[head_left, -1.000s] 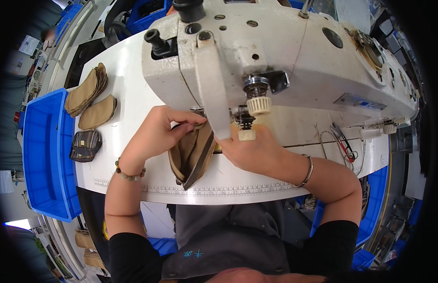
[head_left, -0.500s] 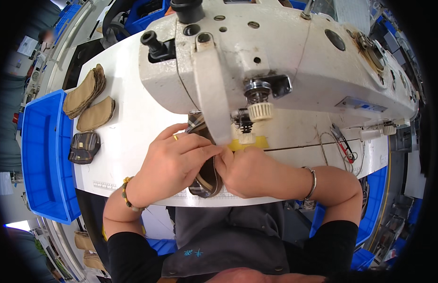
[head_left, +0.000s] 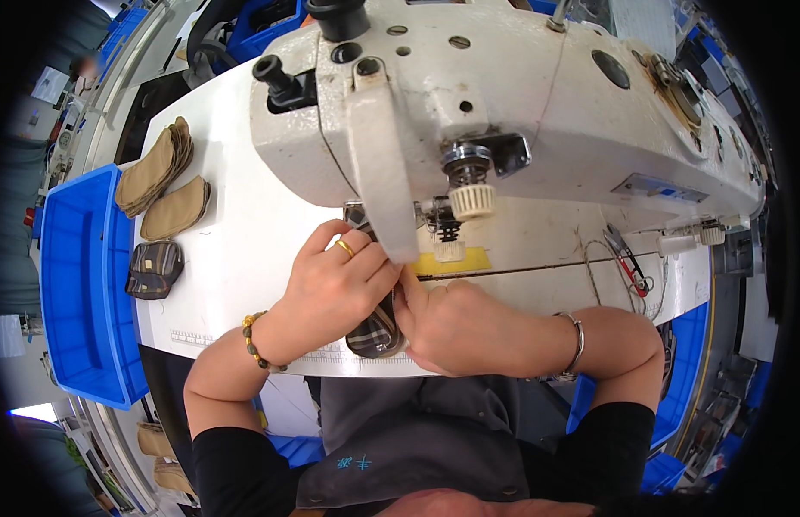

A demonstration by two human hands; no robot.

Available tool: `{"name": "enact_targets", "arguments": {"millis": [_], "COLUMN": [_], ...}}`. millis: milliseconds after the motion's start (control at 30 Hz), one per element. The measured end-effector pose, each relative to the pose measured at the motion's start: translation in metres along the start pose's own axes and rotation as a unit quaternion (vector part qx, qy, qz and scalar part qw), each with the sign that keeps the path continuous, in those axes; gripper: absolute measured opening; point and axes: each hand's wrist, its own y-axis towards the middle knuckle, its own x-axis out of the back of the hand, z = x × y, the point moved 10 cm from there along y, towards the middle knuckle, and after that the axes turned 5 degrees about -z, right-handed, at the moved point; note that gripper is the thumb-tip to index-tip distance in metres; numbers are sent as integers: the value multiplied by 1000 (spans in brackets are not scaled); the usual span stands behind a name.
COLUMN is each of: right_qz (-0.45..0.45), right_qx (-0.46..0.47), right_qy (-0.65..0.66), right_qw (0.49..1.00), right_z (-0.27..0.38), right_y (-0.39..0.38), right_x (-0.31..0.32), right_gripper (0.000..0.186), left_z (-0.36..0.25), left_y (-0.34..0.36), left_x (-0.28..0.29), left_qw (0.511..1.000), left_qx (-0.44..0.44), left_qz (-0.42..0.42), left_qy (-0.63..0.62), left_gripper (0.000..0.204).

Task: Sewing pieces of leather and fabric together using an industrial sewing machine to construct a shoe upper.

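Note:
A dark plaid fabric pouch lies under the head of a white sewing machine, its near end close to the table's front edge. My left hand, with a gold ring, grips the pouch from its left side, fingers bent over it. From the right, my right hand pinches the pouch's edge, its fingertips meeting those of the left. The needle area is hidden behind the machine's white lever cover and my fingers.
Left on the white table are stacked tan fabric pieces, another tan stack and a finished-looking plaid pouch. Beyond them stands a blue bin. Red-handled thread snips lie at the right beside a loose cord.
My left hand has turned and shifted slightly right over the pouch. The pouch's open tan inside, visible before, is now covered, and its plaid outside shows at the near end.

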Motion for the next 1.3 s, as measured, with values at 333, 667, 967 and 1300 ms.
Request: {"name": "enact_targets", "arguments": {"millis": [333,667,967,1300], "right_qz": [-100,-127,-122,-110], "right_qx": [63,1,-1,33], "right_qy": [-135,-127,-119,-159], "right_qw": [984,984,985,981], "right_z": [17,-4,-10,6], "right_y": [-3,-2,0,-5], "right_x": [6,6,9,5], "right_gripper": [32,17,20,28], "left_z": [9,20,11,18], "left_y": [8,13,14,1], "left_x": [-1,-13,1,-7], "left_qw": [995,997,999,995], "left_qx": [16,24,8,47], "left_qz": [8,10,-37,-15], "left_qy": [-99,-68,-1,-88], "left_gripper": [25,24,24,22]}}
